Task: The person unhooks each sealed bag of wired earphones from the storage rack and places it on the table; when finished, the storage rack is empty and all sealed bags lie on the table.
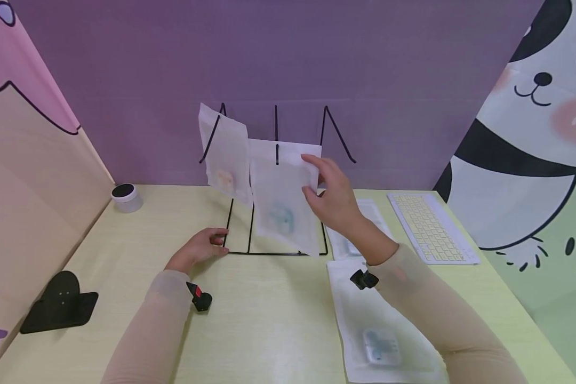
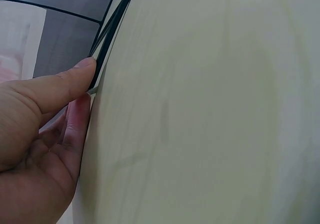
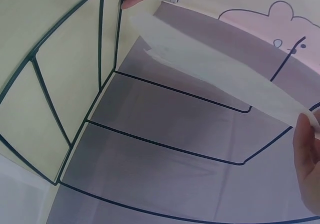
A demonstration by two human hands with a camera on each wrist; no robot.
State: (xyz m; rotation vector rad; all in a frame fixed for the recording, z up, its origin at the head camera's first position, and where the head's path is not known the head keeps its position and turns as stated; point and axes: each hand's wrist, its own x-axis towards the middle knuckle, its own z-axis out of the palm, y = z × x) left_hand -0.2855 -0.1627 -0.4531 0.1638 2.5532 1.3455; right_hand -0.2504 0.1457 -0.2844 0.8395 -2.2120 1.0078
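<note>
On a pale bench, a person is using both bare hands at a black wire rack standing before a purple wall. The left hand is pinching the left side of the rack's base, near its front corner; in the left wrist view the thumb is pressing on the wire and a finger is lying just below it. The right hand is holding the middle packet, a thin white one with a blue-green patch, by its upper right edge. Its fingers are curling round that edge, the tips of thumb and forefinger showing apart on the front. This packet is hanging on the rack's middle prong, which is poking out through its upper part. Just beside it, the left packet, with an orange patch, is hanging tilted on the left prong. To the right, two more white packets are lying on the bench, near a white keyboard. A dark-topped white jar and a black stand are sitting to the left.
</note>
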